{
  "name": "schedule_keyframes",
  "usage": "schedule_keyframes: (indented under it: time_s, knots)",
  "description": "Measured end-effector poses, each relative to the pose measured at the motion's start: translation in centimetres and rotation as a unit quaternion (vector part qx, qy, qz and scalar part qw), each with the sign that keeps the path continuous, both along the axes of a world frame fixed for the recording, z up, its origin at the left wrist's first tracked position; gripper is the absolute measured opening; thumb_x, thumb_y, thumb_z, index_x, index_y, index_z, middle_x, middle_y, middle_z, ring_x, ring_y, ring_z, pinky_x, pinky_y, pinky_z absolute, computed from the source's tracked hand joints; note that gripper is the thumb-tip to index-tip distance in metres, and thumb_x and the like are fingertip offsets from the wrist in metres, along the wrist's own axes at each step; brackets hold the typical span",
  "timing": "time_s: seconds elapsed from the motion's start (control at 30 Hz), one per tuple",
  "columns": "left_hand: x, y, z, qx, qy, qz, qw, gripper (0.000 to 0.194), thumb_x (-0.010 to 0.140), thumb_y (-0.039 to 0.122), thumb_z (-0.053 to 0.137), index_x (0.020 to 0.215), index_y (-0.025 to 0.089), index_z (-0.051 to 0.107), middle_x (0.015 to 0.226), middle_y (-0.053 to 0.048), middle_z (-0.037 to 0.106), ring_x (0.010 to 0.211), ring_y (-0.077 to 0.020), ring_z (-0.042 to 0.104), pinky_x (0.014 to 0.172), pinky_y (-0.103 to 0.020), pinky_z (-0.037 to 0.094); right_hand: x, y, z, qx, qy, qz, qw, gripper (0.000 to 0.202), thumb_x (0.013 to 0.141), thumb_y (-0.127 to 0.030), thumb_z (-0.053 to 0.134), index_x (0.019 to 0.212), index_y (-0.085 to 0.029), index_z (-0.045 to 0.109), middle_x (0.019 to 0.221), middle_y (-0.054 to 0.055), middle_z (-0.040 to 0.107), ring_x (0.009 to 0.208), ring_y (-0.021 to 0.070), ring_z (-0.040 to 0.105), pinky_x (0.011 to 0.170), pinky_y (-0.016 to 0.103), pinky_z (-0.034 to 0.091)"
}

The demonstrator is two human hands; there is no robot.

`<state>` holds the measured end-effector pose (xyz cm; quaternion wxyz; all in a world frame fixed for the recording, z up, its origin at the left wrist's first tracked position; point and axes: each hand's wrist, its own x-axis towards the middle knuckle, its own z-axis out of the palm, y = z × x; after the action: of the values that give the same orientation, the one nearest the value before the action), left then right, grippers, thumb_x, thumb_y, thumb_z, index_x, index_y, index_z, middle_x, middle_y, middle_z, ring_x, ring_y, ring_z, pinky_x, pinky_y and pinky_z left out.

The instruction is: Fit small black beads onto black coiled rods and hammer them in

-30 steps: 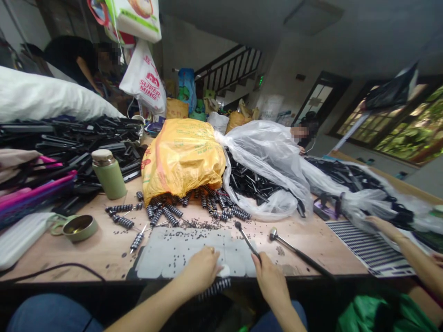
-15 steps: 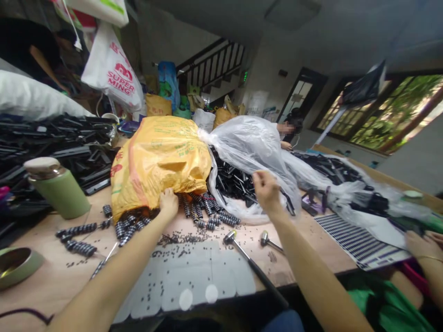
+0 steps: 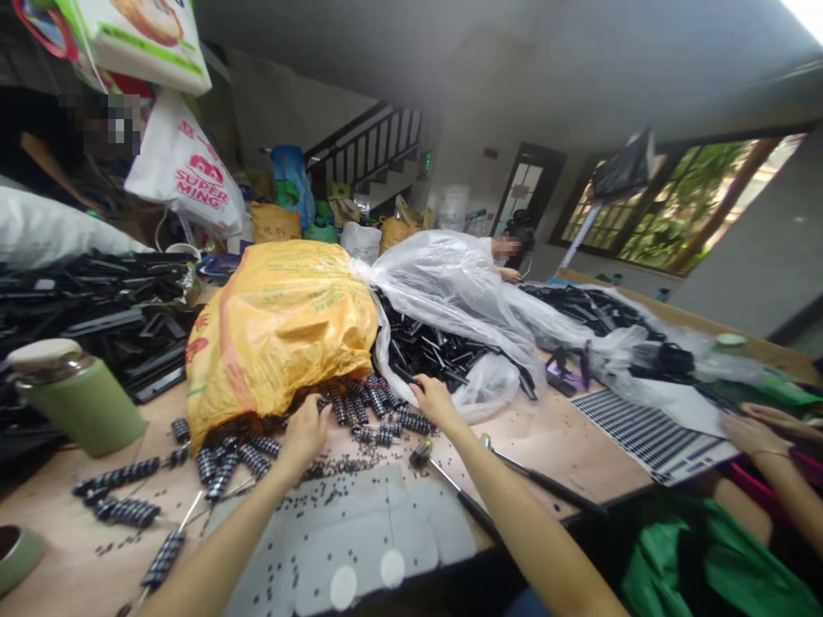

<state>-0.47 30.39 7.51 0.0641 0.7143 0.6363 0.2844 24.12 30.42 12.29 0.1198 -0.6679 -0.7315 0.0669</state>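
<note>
My left hand (image 3: 309,431) is closed at the mouth of a yellow woven sack (image 3: 283,317), with a small dark thing at its fingertips that I cannot make out. Strings of black-and-silver ring-like pieces (image 3: 360,403) spill from under the sack beside it. At the near edge of a clear plastic bag (image 3: 443,266), my right hand (image 3: 437,401) pinches the end of a thin black plastic piece (image 3: 403,375). Many similar black pieces (image 3: 430,343) lie heaped in the bag. Below my hands, tiny dark bits are scattered over a grey sheet (image 3: 347,531).
Two hammers lie near the front edge, one (image 3: 459,497) partly under my right forearm, one (image 3: 546,482) to its right. A green flask (image 3: 77,398) and a tape roll (image 3: 19,557) stand left. A co-worker's hands (image 3: 759,428) are at right, beside a striped sheet (image 3: 649,433).
My right hand has come down and left from above the clear bag to its near edge and pinches a black piece. The left hand has drawn slightly back from the sack; the view has shifted.
</note>
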Motion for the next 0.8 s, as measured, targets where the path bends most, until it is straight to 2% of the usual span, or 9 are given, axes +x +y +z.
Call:
schedule_keyframes:
  time_s: [0.1,0.17,0.23,0.3,0.37,0.43,0.5,0.63,0.8]
  knots:
    - [1.3,-4.1,0.5,-0.089,-0.231,-0.104,0.963,0.034,0.079,0.038,0.039,0.102,0.015,0.050,0.077,-0.004,0.060,0.067,-0.0181,0.056,0.063,-0.029,0.044,0.2,-3.6,0.9,-0.104,0.022,0.129,0.986,0.024,0.080,-0.039,0.055,0.084,-0.018,0.065,0.079,0.000,0.066,0.075,0.0125,0.059,0.066,0.019,0.040]
    - [2.5,-6.7,0.9,-0.203,-0.283,-0.204,0.915,0.028,0.072,0.038,0.051,0.090,0.017,0.056,0.068,0.000,0.059,0.052,-0.0134,0.050,0.050,-0.024,0.040,-0.3,-5.7,1.5,-0.205,0.041,0.254,0.944,0.022,0.071,-0.041,0.064,0.073,-0.019,0.066,0.063,-0.004,0.062,0.061,0.0097,0.056,0.057,0.017,0.039]
    - [3.6,-8.8,1.2,-0.314,-0.283,-0.279,0.862,0.020,0.064,0.033,0.060,0.073,0.016,0.058,0.055,0.003,0.056,0.041,-0.0088,0.042,0.041,-0.020,0.033,-1.1,-7.5,1.9,-0.243,0.071,0.336,0.907,0.021,0.073,-0.038,0.062,0.076,-0.018,0.065,0.064,-0.004,0.061,0.061,0.0098,0.055,0.057,0.018,0.040]
    - [4.1,-10.1,1.2,-0.372,-0.297,-0.276,0.835,0.016,0.062,0.030,0.062,0.062,0.015,0.055,0.042,0.006,0.047,0.035,-0.0062,0.034,0.036,-0.018,0.025,-1.9,-9.0,1.9,-0.155,0.108,0.316,0.930,0.029,0.074,-0.038,0.061,0.094,-0.017,0.062,0.083,0.001,0.063,0.077,0.0133,0.057,0.070,0.023,0.043]
    - [4.3,-10.7,1.0,-0.373,-0.354,-0.208,0.832,0.019,0.063,0.031,0.060,0.058,0.016,0.049,0.036,0.008,0.040,0.032,-0.0052,0.030,0.034,-0.018,0.021,-2.9,-10.4,1.5,-0.026,0.124,0.257,0.958,0.061,0.065,-0.042,0.068,0.118,-0.017,0.048,0.110,0.008,0.056,0.102,0.0207,0.051,0.088,0.034,0.038]
    - [4.2,-10.9,0.9,-0.354,-0.412,-0.147,0.827,0.023,0.064,0.033,0.060,0.057,0.018,0.045,0.035,0.009,0.039,0.031,-0.0050,0.030,0.033,-0.017,0.022,-3.9,-11.9,0.6,0.059,0.115,0.221,0.967,0.093,0.054,-0.046,0.073,0.131,-0.018,0.031,0.129,0.013,0.040,0.118,0.0280,0.036,0.098,0.044,0.028]
    - [4.1,-11.2,0.9,-0.343,-0.439,-0.125,0.821,0.026,0.062,0.034,0.061,0.056,0.018,0.042,0.035,0.008,0.041,0.031,-0.0046,0.031,0.033,-0.016,0.024,-4.8,-13.0,-0.5,0.082,0.102,0.207,0.970,0.105,0.048,-0.042,0.077,0.135,-0.017,0.023,0.135,0.015,0.030,0.123,0.0315,0.027,0.101,0.047,0.024]
    - [4.3,-11.8,1.5,-0.324,-0.468,-0.135,0.811,0.029,0.063,0.042,0.062,0.065,0.016,0.049,0.038,0.009,0.041,0.031,-0.0044,0.033,0.032,-0.015,0.025,-5.5,-13.8,-2.1,0.099,0.132,0.154,0.974,0.105,0.050,-0.031,0.076,0.136,-0.013,0.018,0.133,0.017,0.029,0.124,0.0301,0.025,0.103,0.045,0.024]
    - [4.3,-12.3,2.3,-0.316,-0.568,-0.116,0.751,0.044,0.070,0.052,0.052,0.096,0.017,0.053,0.046,0.008,0.046,0.031,-0.0043,0.036,0.030,-0.013,0.024,-4.8,-14.6,-2.9,0.075,0.229,0.171,0.955,0.115,0.044,-0.049,0.078,0.135,-0.014,0.017,0.133,0.017,0.028,0.127,0.0304,0.023,0.104,0.045,0.025]
